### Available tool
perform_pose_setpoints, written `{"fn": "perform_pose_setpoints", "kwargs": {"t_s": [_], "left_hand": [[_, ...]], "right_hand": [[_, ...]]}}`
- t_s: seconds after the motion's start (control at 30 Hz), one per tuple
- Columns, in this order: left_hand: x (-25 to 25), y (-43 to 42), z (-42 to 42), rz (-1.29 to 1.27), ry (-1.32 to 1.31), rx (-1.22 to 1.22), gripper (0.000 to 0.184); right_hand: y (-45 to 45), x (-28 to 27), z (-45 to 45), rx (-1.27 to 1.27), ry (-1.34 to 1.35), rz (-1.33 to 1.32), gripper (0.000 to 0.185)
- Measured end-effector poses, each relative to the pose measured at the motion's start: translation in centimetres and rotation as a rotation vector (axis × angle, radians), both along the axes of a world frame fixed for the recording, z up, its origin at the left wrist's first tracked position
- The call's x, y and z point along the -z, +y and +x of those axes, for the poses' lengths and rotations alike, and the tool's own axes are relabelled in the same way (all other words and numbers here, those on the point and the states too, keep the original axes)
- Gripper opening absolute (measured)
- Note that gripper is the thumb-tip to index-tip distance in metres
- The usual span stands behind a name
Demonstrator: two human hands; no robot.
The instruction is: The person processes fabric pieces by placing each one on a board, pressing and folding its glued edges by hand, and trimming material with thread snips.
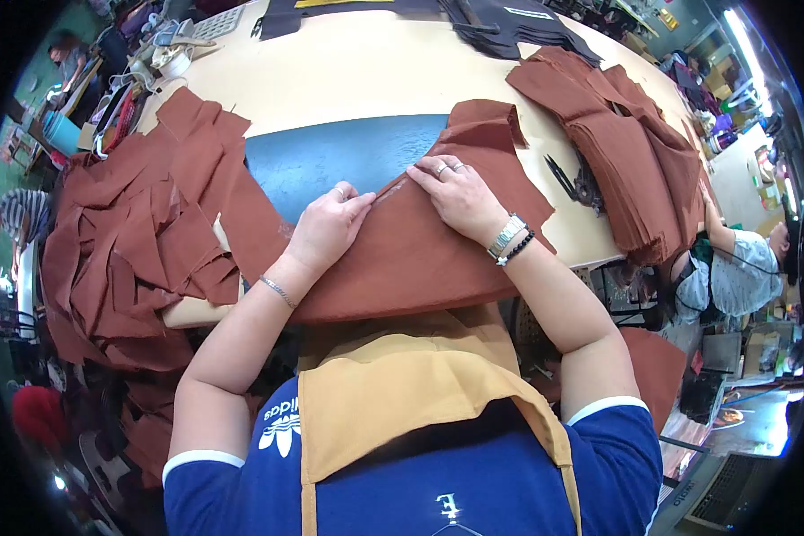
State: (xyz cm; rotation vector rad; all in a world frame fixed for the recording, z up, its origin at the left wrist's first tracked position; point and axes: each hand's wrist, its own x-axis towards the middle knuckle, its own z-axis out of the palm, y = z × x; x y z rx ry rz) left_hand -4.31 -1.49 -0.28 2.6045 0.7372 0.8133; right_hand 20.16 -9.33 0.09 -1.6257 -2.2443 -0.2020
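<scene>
A reddish-brown fabric piece (pixel 420 259) lies in front of me, partly over a dark blue board (pixel 339 161), and its near part reaches the table's front edge. My left hand (pixel 329 225) is closed, thumb and fingers pinching the fabric's slanting upper edge. Farther along that same edge, my right hand (pixel 460 195) is closed too, its fingertips pinched on the cloth. A pale streak shows on the edge between the two hands. The cloth under my fingertips is hidden.
Loose brown fabric pieces (pixel 143 232) heap up on the left. A stack of brown panels (pixel 616 170) lies right, beside small black-handled snips (pixel 563 179). Dark fabric (pixel 518 31) sits at the table's far side. A person (pixel 732 268) is at the right edge.
</scene>
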Motion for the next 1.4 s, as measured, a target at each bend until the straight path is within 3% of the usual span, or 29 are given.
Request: {"fn": "perform_pose_setpoints", "kwargs": {"t_s": [0.17,0.27,0.37,0.43,0.57,0.77,1.2,1.27,1.4], "left_hand": [[-0.5,-0.5,-0.3,0.008,0.046,-0.016,0.016],[-0.1,-0.4,-0.5,0.015,0.002,-0.005,0.015],[-0.2,-0.5,-1.1,-0.017,-0.051,0.006,0.013],[-0.5,-0.7,-1.0,-0.025,-0.033,0.001,0.012],[-1.0,-0.9,-1.5,-0.120,-0.046,0.003,0.012],[-1.4,-0.7,-2.5,-0.141,-0.002,0.027,0.014],[-2.0,0.3,-5.4,-0.179,0.039,0.084,0.011],[-2.7,0.5,-5.6,-0.236,0.072,0.093,0.011],[-2.8,0.5,-5.8,-0.068,0.152,0.108,0.011]], "right_hand": [[-0.8,-1.9,-1.5,0.049,-0.174,-0.154,0.051],[-1.0,-1.9,-1.9,0.058,-0.230,-0.112,0.055],[-0.6,-0.5,-2.3,0.017,-0.155,-0.104,0.057],[-1.1,-2.2,-3.5,0.049,-0.149,-0.206,0.057],[-1.0,-1.8,-3.5,0.026,-0.271,-0.113,0.050],[-1.4,-1.7,-6.0,0.075,-0.218,-0.207,0.045],[-2.0,-1.6,-8.4,-0.003,-0.201,-0.090,0.045],[-1.8,-1.0,-9.0,0.012,-0.127,-0.187,0.045],[-2.3,-2.0,-10.0,0.032,-0.159,-0.225,0.045]]}}
